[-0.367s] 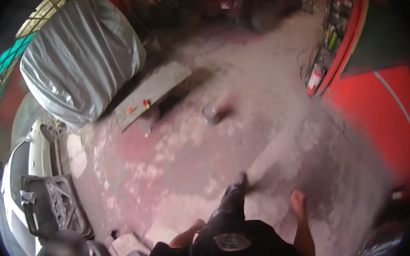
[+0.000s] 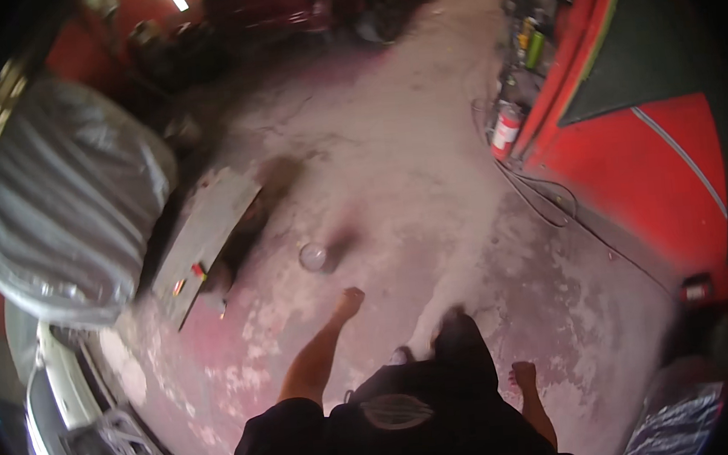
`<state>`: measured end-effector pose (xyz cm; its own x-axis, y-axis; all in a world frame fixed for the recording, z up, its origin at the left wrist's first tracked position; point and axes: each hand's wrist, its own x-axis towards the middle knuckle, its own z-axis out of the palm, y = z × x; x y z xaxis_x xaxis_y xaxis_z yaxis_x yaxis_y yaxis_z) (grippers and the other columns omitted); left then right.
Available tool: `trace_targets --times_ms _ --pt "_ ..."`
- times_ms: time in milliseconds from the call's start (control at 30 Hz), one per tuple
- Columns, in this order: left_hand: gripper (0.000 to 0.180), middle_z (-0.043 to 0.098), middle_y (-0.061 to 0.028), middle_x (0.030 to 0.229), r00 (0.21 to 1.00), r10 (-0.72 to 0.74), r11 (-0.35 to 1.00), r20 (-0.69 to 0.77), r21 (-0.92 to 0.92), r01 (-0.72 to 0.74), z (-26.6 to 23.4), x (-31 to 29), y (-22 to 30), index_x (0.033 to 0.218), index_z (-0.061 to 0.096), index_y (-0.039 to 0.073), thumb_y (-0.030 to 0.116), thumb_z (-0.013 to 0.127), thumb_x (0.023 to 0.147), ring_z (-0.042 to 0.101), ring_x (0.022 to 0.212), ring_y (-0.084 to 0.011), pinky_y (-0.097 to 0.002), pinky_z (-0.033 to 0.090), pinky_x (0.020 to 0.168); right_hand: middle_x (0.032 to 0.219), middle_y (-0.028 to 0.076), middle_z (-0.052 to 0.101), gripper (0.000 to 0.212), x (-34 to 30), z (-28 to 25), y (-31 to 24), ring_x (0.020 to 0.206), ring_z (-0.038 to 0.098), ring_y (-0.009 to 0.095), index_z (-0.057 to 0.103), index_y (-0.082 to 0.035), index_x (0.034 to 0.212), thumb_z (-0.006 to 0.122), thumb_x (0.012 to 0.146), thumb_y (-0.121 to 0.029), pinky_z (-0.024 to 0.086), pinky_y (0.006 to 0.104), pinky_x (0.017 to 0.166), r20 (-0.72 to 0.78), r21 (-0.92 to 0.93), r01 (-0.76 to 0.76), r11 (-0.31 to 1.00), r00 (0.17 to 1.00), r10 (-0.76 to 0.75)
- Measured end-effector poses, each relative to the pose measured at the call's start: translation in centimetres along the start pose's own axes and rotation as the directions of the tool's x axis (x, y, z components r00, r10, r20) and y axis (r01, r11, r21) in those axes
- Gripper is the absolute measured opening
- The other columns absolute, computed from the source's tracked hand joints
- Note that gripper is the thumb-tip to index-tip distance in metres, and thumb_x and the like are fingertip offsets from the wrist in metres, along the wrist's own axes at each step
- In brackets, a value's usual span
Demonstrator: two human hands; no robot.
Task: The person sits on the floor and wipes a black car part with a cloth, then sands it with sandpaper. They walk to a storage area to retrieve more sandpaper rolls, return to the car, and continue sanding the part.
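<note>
My left hand (image 2: 351,302) is held out in front of me over the floor. It touches nothing I can see, and its fingers are too blurred to read. The nearest object is a small round container (image 2: 312,256), standing on the floor just beyond it. Closer to my right hip hangs my right hand (image 2: 524,376), its fingers loosely bent and slightly apart, with nothing visible in it. Ahead on the left stands a low, narrow bench (image 2: 210,231). A small red-and-yellow item (image 2: 199,272) and a small orange item (image 2: 179,286) lie on its near end.
A grey-covered bulky shape (image 2: 71,199) stands left, with pale car body parts (image 2: 68,383) nearer. On the right are a red panel (image 2: 633,172), a red fire extinguisher (image 2: 506,131) and a dark cable (image 2: 587,236) along the floor. A dark red vehicle (image 2: 269,4) is at the back.
My left arm has swung forward, while my right hand has dropped back towards my body. My legs have changed position in a step. The bench and round container now appear lower and farther left.
</note>
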<state>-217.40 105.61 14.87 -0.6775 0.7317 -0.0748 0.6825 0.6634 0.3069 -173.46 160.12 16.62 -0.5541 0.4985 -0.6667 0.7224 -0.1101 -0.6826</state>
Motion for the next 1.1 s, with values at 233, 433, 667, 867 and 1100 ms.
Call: trace_targets --times_ms 233,433,667,867,1100 --pt "0.017 0.072 -0.0097 0.084 0.867 -0.462 0.479 0.187 -0.77 0.421 -3.5 26.8 -3.1 0.097 0.073 0.006 0.02 0.065 0.09 0.07 0.073 -0.0229 -0.0395 0.056 0.06 0.062 0.01 0.063 0.019 17.3 2.0 -16.9 0.047 0.062 0.024 0.067 -0.002 0.076 0.066 0.09 -0.015 0.049 0.0402 0.041 0.09 -0.257 -0.092 0.962 0.989 0.119" --pt "0.024 0.069 -0.0061 0.086 0.524 -0.586 0.083 0.618 -0.598 0.797 -11.6 35.6 -1.6 0.107 0.071 0.008 0.025 0.066 0.091 0.065 0.068 -0.0174 -0.0354 0.054 0.053 0.096 0.016 0.075 0.031 38.8 0.1 -35.2 0.097 0.071 0.037 0.078 -0.01 0.089 0.058 0.092 -0.034 0.055 0.0509 0.089 0.454 -0.853 0.479 0.206 0.877 -0.16" --pt "0.021 0.068 -0.0073 0.08 0.345 -0.678 -0.194 0.649 -0.61 0.768 -12.9 50.9 -10.4 0.106 0.07 0.008 0.022 0.065 0.092 0.063 0.066 -0.0181 -0.0342 0.051 0.054 0.075 0.012 0.069 0.03 61.0 3.9 -75.2 0.063 0.066 0.022 0.068 0.0 0.082 0.059 0.094 -0.025 0.053 0.0394 0.059 0.001 -0.378 0.531 0.758 0.819 -0.573" --pt "0.02 0.069 -0.0105 0.075 0.678 -0.456 0.394 0.576 -0.552 0.734 -14.6 79.5 -26.7 0.1 0.073 0.004 0.018 0.066 0.087 0.065 0.061 -0.0214 -0.0369 0.051 0.051 0.074 0.01 0.07 0.028 79.0 6.1 -81.9 0.06 0.067 0.018 0.072 0.0 0.093 0.062 0.097 -0.026 0.053 0.0341 0.053 -0.098 -0.325 0.439 0.838 0.866 -0.491" --pt "0.028 0.071 -0.0122 0.08 0.728 -0.486 0.447 0.484 -0.579 0.682 -28.9 116.0 -40.1 0.101 0.071 0.001 0.024 0.063 0.088 0.067 0.063 -0.0217 -0.0387 0.054 0.053 0.065 0.01 0.068 0.029 86.6 5.9 -87.9 0.053 0.067 0.025 0.068 -0.006 0.073 0.057 0.095 -0.021 0.054 0.0402 0.052 0.227 -0.666 0.561 0.491 0.78 -0.583"
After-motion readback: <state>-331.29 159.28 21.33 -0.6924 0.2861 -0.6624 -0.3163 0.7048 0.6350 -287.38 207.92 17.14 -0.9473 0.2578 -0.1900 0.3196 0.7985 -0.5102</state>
